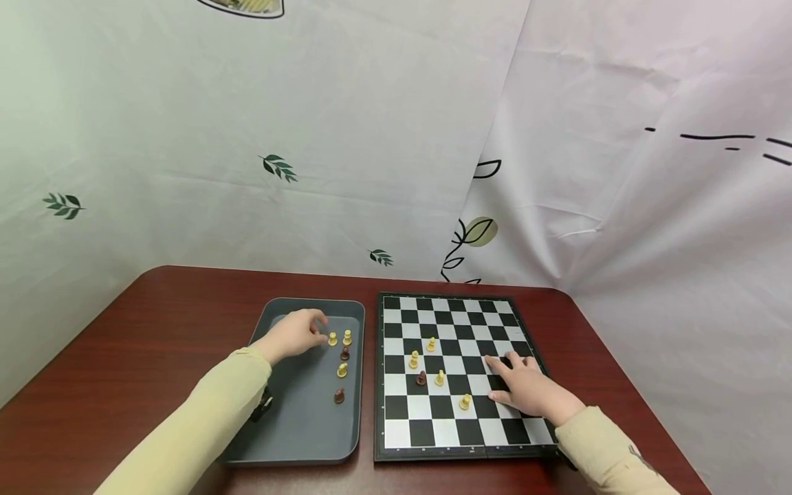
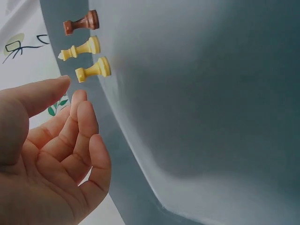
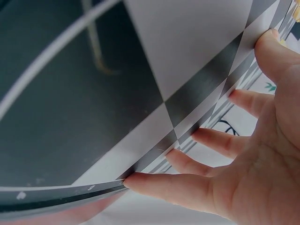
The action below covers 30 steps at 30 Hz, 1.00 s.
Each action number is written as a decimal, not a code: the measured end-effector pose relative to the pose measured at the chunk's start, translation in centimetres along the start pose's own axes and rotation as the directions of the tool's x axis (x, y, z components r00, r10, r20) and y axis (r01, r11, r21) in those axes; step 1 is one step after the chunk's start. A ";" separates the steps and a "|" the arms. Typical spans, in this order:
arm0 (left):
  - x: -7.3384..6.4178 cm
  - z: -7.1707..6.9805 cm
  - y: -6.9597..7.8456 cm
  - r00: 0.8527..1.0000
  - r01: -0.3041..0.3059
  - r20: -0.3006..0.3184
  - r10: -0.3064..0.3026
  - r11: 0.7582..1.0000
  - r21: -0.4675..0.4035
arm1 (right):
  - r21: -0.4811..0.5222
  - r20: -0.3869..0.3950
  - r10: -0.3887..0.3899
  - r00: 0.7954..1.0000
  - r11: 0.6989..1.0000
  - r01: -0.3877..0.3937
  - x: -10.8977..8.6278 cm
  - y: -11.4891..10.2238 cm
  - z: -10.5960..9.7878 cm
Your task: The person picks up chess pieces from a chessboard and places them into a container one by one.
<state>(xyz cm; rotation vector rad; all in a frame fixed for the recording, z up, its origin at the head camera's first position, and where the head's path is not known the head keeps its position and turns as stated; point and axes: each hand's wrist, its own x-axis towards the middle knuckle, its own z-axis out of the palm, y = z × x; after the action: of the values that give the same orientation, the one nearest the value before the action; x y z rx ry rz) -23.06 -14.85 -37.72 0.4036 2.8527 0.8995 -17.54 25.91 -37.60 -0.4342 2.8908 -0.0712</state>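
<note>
My left hand [image 1: 295,334] hovers over the grey tray [image 1: 291,440], thumb and fingertips apart with nothing between them. Closest to its fingertips is a yellow rook-like chess piece [image 2: 93,70]. Beside that stand a taller yellow chess piece [image 2: 80,48] and a brown chess piece [image 2: 82,22]. Nearer the tray's front are another yellow piece [image 1: 342,370] and a brown piece [image 1: 339,396]. My right hand [image 1: 526,385] rests its spread fingertips on the right side of the black-and-white chessboard [image 3: 197,56], holding no piece.
Several yellow pieces, one of them a yellow chess piece [image 1: 431,344], stand on the board's left half with a brown chess piece [image 1: 421,378]. Tray and board lie side by side on a dark red table [image 1: 161,330]. A white patterned cloth [image 1: 185,124] hangs behind.
</note>
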 end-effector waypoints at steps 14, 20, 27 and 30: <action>-0.7 -0.1 0.7 0.999 -0.035 -0.005 0.035 0.999 -0.033 | 0.008 -0.006 -0.003 1.000 1.000 0.003 0.1 0.1 0.0; -1.0 0.1 1.5 0.999 -0.049 -0.001 0.049 0.998 -0.041 | 0.003 -0.004 -0.009 1.000 1.000 0.009 0.0 0.0 0.0; -1.0 0.5 2.5 0.998 -0.068 0.003 0.068 0.996 -0.056 | -0.003 -0.008 -0.007 1.000 1.000 0.007 -0.2 -0.2 -0.2; -1.0 0.7 3.1 0.996 -0.084 0.002 0.085 0.995 -0.052 | 0.000 -0.005 -0.007 1.000 1.000 0.007 -0.2 -0.2 -0.3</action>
<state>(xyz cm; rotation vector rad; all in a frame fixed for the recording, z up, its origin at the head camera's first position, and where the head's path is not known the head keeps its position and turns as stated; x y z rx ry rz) -21.33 -12.36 -36.44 0.5230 2.8208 0.9838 -17.35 25.75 -37.29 -0.4441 2.8948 -0.0736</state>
